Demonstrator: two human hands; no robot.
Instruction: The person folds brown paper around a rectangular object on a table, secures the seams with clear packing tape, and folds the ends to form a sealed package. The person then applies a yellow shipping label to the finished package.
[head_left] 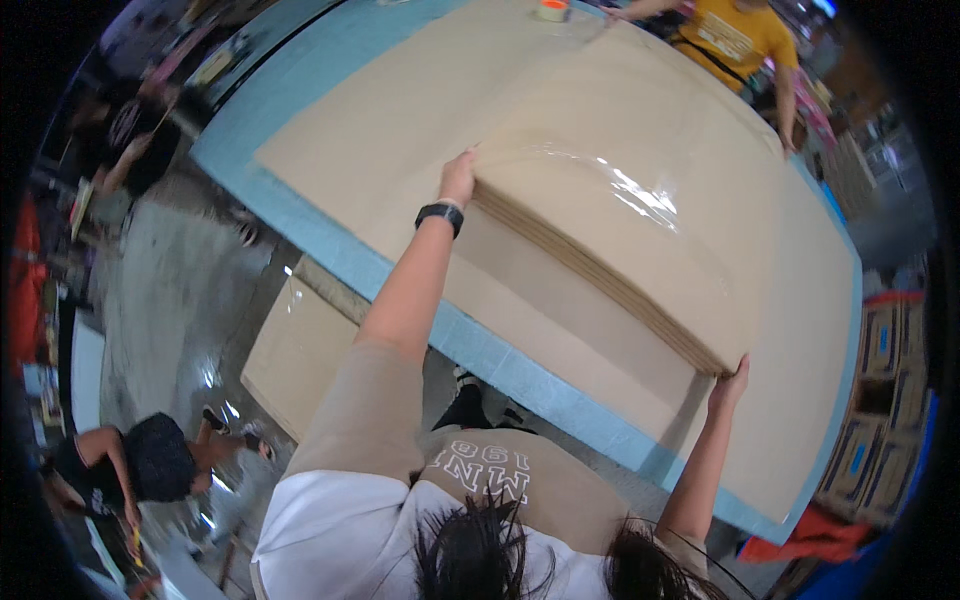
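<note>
A thick stack of flat tan cardboard sheets (pixel 570 215) is tilted up at its near edge, and a shadowed gap shows beneath that edge. Shiny clear tape or film glints across its top. My left hand (pixel 458 180) grips the near left corner, fingers mostly hidden behind it. At the near right corner my right hand (pixel 730 385) is closed on the same stack. Under it a large cardboard sheet (pixel 350 165) lies flat on a light blue table (pixel 470 345).
Across the table stands a co-worker in a yellow shirt (pixel 735 40). An orange-and-pale tape roll (pixel 552 10) sits at the far edge. Another wrapped cardboard stack (pixel 305 345) is below the table's left side. Brown cartons (pixel 875 440) are piled at right. Two people in dark clothes occupy the left.
</note>
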